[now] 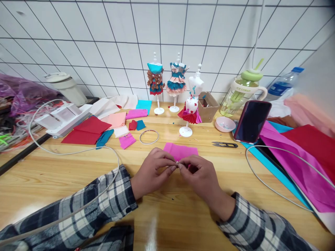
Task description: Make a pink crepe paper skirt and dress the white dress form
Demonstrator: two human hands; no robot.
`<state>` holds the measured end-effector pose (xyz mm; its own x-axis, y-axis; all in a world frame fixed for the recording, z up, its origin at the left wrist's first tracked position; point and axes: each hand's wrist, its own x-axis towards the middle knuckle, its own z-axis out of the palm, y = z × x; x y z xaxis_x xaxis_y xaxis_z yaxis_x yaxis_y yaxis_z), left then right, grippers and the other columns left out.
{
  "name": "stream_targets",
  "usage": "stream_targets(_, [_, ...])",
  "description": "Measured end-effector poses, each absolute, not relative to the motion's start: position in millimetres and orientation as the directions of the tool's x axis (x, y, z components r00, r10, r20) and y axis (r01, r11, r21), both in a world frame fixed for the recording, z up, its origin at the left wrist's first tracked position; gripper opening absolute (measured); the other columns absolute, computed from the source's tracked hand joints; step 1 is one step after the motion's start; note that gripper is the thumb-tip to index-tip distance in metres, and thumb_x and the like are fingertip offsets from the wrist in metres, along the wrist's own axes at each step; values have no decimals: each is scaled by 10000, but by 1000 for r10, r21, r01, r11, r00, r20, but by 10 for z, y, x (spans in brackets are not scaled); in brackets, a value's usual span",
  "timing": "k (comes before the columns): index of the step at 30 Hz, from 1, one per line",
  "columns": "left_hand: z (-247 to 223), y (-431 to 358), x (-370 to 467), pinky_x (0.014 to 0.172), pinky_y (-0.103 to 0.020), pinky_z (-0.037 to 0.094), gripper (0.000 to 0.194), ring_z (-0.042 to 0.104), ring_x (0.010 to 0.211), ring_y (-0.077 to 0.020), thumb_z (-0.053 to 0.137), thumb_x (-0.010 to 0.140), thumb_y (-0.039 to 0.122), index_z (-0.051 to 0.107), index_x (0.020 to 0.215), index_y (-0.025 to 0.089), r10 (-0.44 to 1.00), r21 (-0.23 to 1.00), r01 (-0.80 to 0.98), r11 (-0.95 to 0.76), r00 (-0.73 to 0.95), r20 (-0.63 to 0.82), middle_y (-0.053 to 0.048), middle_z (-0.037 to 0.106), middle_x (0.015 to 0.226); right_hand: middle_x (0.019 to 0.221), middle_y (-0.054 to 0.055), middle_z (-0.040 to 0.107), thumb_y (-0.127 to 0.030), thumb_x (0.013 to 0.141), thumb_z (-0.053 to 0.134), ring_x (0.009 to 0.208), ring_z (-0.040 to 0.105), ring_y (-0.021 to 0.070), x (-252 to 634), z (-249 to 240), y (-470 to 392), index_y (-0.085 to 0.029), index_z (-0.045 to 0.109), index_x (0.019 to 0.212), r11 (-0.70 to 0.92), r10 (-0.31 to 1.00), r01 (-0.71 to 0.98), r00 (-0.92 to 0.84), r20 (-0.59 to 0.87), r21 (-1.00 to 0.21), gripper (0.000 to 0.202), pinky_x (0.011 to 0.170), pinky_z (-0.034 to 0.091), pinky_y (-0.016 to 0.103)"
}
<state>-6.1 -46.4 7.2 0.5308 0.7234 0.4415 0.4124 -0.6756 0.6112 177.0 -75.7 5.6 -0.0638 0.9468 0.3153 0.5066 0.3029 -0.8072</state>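
Note:
My left hand (157, 170) and my right hand (200, 174) meet fingertip to fingertip above the wooden table. Both are closed in a pinch, and what lies between the fingers is too small and hidden to name; only a pale speck shows. Just beyond them lies a magenta piece of crepe paper (180, 150), partly covered by the fingers. Past it stands a white mini dress form (192, 104) with a red and magenta pleated skirt. Two more dressed forms, one in teal and brown (155, 79) and one in teal and peach (176, 82), stand by the wall.
Thread snips (225, 144), a pink bowl (225, 124), a propped phone (252, 122) and a drink bottle (239, 92) are at right. A metal ring (149, 137), red paper (87, 130) and a power strip (68, 120) lie left. A white cable (116, 153) crosses my left sleeve.

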Motion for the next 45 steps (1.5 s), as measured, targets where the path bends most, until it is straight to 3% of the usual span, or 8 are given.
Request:
stream_targets(7, [107,-433,-64,807,-335,433,122,602,821,-167,624,850,251,711,784,197,814,714,420,-560,443,377,-33,707,841,729,2,698,-211,822,631,578,568,122,1752,8,-776,-239,750,885,296,955,424,-106,277,-856,137,530,434,244])
stream_targets(12, [102,-403,-80,815,-332,453,122,625,818,-167,602,805,172,713,756,185,834,755,405,-515,440,333,-36,722,836,742,-12,670,-214,857,616,593,553,113,1779,-15,-779,-274,741,989,371,929,477,-190,318,-797,191,559,422,245])
stream_targets(20, [55,-378,-100,809,-312,473,274,638,815,-161,482,799,78,729,748,183,833,781,362,-510,436,342,-34,727,821,838,5,691,-228,894,580,710,610,131,1799,7,-804,-271,712,1068,436,899,542,-238,367,-719,222,646,445,249])
stream_targets(25, [75,-409,-86,834,-340,450,197,619,888,-184,556,834,154,737,900,192,793,736,379,-561,500,346,-44,720,929,779,1,671,-256,865,622,654,583,130,1833,-3,-755,-251,722,983,385,920,605,-187,346,-697,154,590,418,248])
stream_targets(29, [46,-410,-74,799,-330,434,134,604,848,-173,601,856,204,733,881,200,764,673,411,-615,521,381,-35,717,885,760,-3,672,-243,854,634,656,584,130,1836,3,-740,-239,723,924,393,915,626,-195,353,-674,114,594,416,247])
stream_targets(35, [21,-387,-77,782,-311,448,103,616,816,-157,629,853,227,728,841,199,775,682,408,-607,494,394,-28,714,850,777,-7,683,-250,866,629,660,583,122,1823,7,-758,-243,724,940,421,903,599,-209,374,-681,121,593,415,241])
stream_targets(45, [49,-393,-57,766,-304,466,102,629,780,-152,605,788,159,701,768,186,781,677,420,-605,477,403,-22,711,798,788,-13,687,-254,867,622,681,587,120,1832,13,-767,-244,719,955,434,900,572,-234,368,-696,131,609,414,243])
